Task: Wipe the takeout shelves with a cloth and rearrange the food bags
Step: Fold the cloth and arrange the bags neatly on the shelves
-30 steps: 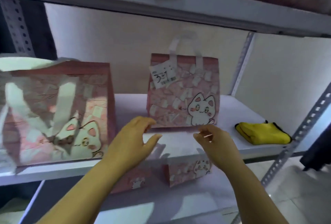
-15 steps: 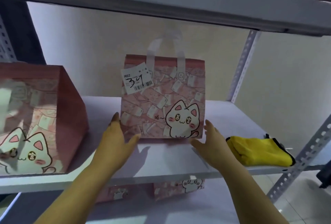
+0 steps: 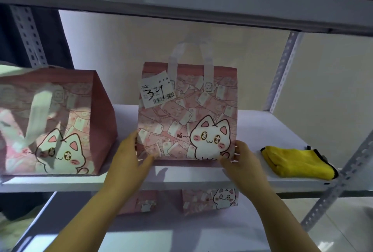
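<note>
A pink food bag (image 3: 187,114) with a cat print, white handles and a receipt marked 34 stands upright in the middle of the white middle shelf (image 3: 181,177). My left hand (image 3: 129,157) holds its lower left corner, fingers along the side and thumb across the front. At the lower right corner my right hand (image 3: 242,159) grips it the same way. A folded yellow cloth (image 3: 296,161) lies on the shelf to the right of the bag, a short gap from my right hand.
A larger pink cat bag (image 3: 52,124) stands at the shelf's left end. Two more pink bags (image 3: 210,201) sit on the lower shelf. The upper shelf (image 3: 201,1) hangs close overhead. Perforated metal posts (image 3: 282,70) frame the right side.
Both hands reached forward from the shelf's front edge and closed in on the middle bag's lower corners; earlier they hovered apart from it. The view shifted slightly.
</note>
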A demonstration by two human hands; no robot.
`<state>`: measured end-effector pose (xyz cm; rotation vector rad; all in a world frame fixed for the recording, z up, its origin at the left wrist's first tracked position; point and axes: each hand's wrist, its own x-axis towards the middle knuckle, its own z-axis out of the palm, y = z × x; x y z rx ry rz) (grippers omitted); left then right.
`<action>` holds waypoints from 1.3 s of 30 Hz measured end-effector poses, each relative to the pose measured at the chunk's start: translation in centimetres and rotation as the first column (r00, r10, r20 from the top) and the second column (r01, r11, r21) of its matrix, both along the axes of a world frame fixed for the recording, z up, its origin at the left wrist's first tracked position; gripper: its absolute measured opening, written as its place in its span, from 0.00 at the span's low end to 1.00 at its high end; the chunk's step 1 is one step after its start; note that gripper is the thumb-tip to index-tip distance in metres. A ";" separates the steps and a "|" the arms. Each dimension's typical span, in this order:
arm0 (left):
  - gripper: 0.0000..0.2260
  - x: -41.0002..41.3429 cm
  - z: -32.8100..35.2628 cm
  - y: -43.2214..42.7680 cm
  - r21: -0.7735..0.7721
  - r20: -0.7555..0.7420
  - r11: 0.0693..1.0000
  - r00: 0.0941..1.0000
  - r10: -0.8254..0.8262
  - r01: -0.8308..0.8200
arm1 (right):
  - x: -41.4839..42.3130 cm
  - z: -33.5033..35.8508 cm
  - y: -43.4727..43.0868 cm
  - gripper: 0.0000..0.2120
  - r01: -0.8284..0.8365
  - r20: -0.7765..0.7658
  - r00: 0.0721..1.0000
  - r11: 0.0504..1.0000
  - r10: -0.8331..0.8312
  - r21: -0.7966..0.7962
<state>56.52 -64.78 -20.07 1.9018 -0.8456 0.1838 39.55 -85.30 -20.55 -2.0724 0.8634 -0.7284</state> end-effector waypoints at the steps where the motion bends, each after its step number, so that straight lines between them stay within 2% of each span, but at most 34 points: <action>1: 0.21 -0.2 0.0 0.5 0.008 -0.002 1.000 1.000 0.003 -0.003 | -0.2 0.0 0.6 0.19 -0.003 0.008 1.000 1.000 0.002 0.013; 11: 0.26 -1.6 -0.4 4.1 0.005 -0.005 0.999 0.999 -0.038 0.038 | -1.9 -0.2 4.3 0.17 -0.014 0.031 0.999 1.000 0.014 0.010; 15: 0.29 -1.7 -0.5 4.4 0.054 0.005 0.998 0.999 -0.040 0.040 | -2.1 0.3 4.7 0.17 -0.016 0.015 1.000 1.000 0.016 0.016; 20: 0.27 -1.7 -0.1 5.0 0.079 0.010 0.996 0.999 -0.053 0.052 | -2.8 0.9 4.8 0.24 0.030 -0.049 0.998 0.998 -0.032 -0.057; 23: 0.27 -2.0 -0.2 6.0 0.081 0.002 0.996 0.999 -0.039 0.039 | -3.7 1.3 5.4 0.28 0.093 -0.014 0.995 0.991 -0.094 -0.091; 28: 0.22 -3.0 -0.4 8.3 0.088 0.080 0.996 0.996 -0.040 0.033 | -5.6 1.1 8.0 0.20 0.105 0.076 0.993 0.980 -0.093 -0.168; 32: 0.17 -4.5 -1.5 10.4 0.114 0.090 0.992 0.994 -0.063 0.052 | -6.8 -0.5 10.6 0.14 0.028 0.023 0.999 0.974 -0.024 -0.225; 35: 0.15 -5.6 -3.2 11.8 0.154 0.083 0.986 0.994 -0.071 0.057 | -7.2 -2.4 12.1 0.12 -0.071 -0.089 0.995 0.968 0.051 -0.239; 39: 0.17 -6.1 -6.5 13.7 0.279 -0.007 0.960 0.999 -0.034 0.035 | -7.1 -5.1 13.2 0.10 -0.210 -0.240 0.958 0.952 0.155 -0.221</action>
